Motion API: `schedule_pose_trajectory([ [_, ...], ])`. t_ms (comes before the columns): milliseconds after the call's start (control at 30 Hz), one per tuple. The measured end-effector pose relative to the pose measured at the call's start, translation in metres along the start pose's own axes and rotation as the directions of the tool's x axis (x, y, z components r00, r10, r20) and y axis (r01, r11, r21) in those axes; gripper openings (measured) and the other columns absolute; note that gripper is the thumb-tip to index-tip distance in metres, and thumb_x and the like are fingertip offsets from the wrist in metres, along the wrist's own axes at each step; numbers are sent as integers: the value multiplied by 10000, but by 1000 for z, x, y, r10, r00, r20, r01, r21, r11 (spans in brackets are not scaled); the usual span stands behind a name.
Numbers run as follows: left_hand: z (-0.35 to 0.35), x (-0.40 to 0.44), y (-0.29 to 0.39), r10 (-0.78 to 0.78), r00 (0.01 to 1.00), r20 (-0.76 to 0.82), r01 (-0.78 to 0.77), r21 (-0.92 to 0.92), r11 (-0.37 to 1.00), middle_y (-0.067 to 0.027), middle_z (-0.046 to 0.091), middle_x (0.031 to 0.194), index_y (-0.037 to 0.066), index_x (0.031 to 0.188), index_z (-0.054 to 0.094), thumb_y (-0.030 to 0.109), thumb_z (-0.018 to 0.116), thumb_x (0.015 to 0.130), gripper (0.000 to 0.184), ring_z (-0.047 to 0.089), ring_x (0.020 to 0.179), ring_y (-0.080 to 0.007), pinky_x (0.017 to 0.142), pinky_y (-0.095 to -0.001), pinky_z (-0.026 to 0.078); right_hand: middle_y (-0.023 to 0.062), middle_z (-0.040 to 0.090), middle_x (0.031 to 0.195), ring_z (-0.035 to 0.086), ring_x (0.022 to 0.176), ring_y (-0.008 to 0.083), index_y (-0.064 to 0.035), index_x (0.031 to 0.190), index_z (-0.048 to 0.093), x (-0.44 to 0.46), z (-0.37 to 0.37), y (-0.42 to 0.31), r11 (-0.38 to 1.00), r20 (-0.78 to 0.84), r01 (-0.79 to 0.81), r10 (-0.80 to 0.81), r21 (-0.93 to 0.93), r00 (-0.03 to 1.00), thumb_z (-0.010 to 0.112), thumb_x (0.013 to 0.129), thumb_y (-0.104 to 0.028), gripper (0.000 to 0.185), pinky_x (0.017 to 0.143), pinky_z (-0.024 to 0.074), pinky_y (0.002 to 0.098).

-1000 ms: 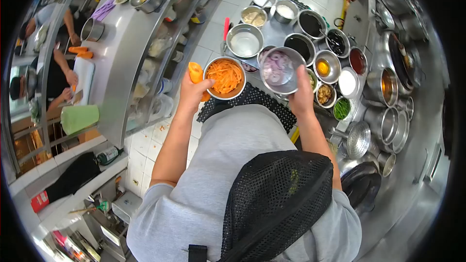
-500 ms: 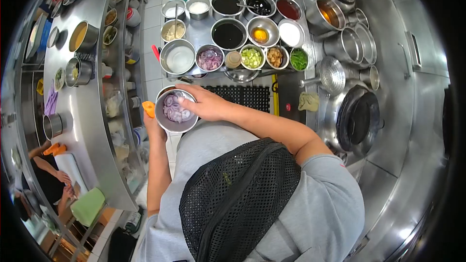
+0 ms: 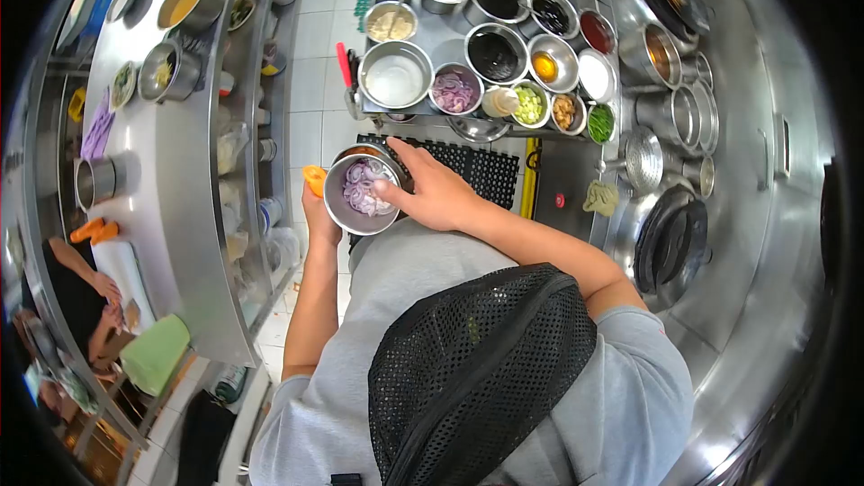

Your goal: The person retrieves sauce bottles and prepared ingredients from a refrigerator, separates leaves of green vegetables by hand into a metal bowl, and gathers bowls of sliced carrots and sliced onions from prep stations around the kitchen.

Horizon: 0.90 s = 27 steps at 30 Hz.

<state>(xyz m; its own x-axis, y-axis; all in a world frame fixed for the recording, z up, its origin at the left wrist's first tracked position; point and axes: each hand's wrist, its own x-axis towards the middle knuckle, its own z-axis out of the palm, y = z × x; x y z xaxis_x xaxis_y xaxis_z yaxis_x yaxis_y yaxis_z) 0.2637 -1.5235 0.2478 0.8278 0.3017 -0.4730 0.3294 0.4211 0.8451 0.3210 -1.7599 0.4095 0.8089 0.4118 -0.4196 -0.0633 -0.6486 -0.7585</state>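
A metal bowl [image 3: 334,201] of sliced purple onions [image 3: 364,189] is tilted toward me at my waist. My right hand [image 3: 436,193] grips its right side, thumb over the rim at the onions and fingers around the outside. Just behind it shows the rim of a second metal container [image 3: 382,151] with something reddish-brown inside, mostly covered. My left hand [image 3: 321,219] is closed at the left of the bowls, with an orange handle-like piece [image 3: 314,180] sticking up from it. Most of the left fingers are hidden.
Ahead, a steel table [image 3: 430,52] bears several bowls of sauces, an egg yolk and chopped vegetables. Pots and a wok [image 3: 668,243] line the right counter. On the left stands a long steel counter [image 3: 171,216] with pots; a person's hands [image 3: 108,292] are beyond it.
The view has shifted, so the table and bowls sit farther right. The right fingers are spread more along the bowl's outside, and more of the second container's reddish-brown contents shows.
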Motion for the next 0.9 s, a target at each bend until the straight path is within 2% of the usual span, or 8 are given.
schedule_pose_trajectory([
  [133,-36,-20,-14,69,989,-128,-70,-7,998,-3,649,1017,105,1114,594,105,755,988,205,655,897,-117,827,-284,572,283,651,1413,623,1333,426,-10,1539,539,7,11,22,998,98,63,-60,-29,993,438,1098,-610,751,1149,471,485],
  [333,-82,-97,-83,11,863,-505,-144,-226,963,-13,674,1068,108,1172,593,128,760,996,243,692,958,-130,859,-311,593,212,783,1136,746,1076,393,-47,1335,716,58,33,165,929,425,113,52,-354,904,722,957,-507,595,968,579,481],
  [433,-96,-101,-136,-31,785,-619,-147,-235,961,-31,700,1122,100,1214,595,128,750,1005,262,712,1001,-152,874,-324,598,197,785,1142,744,1081,394,-34,1231,757,100,50,252,909,459,81,128,-408,879,725,949,-471,521,947,583,479],
  [700,-133,7,-305,-142,737,-661,-66,-280,958,-37,696,1097,85,1193,595,115,759,989,263,695,984,-150,867,-325,593,204,789,1084,743,1095,389,-61,1355,704,233,109,432,877,103,-201,270,-436,957,740,944,-395,531,984,567,474],
  [733,-142,33,-332,-118,743,-659,-96,-280,955,-33,694,1083,84,1184,598,111,761,983,260,688,965,-143,857,-320,588,212,737,1274,722,1133,379,-51,1467,618,255,116,438,855,139,-193,292,-481,946,739,962,-405,628,979,564,468],
  [767,-150,55,-360,-125,749,-651,-96,-294,951,-33,694,1083,84,1184,598,111,761,983,260,688,965,-143,857,-320,588,212,737,1274,722,1133,379,-51,1467,618,275,131,469,848,127,-198,295,-492,947,739,962,-405,628,979,564,468],
  [833,-162,103,-414,-67,802,-593,-63,-196,979,-23,686,1057,84,1172,600,103,765,970,261,669,933,-129,845,-308,576,217,696,1343,694,1181,401,-75,1486,595,331,155,517,707,26,63,-64,-704,998,751,954,-379,633,990,561,497],
  [900,-163,152,-458,-38,831,-556,-99,-214,972,-16,683,1050,86,1164,605,102,767,966,256,657,918,-120,832,-299,566,221,680,1356,664,1233,423,-97,1465,599,387,166,526,732,78,120,-92,-670,993,759,937,-357,610,1040,543,519],
])
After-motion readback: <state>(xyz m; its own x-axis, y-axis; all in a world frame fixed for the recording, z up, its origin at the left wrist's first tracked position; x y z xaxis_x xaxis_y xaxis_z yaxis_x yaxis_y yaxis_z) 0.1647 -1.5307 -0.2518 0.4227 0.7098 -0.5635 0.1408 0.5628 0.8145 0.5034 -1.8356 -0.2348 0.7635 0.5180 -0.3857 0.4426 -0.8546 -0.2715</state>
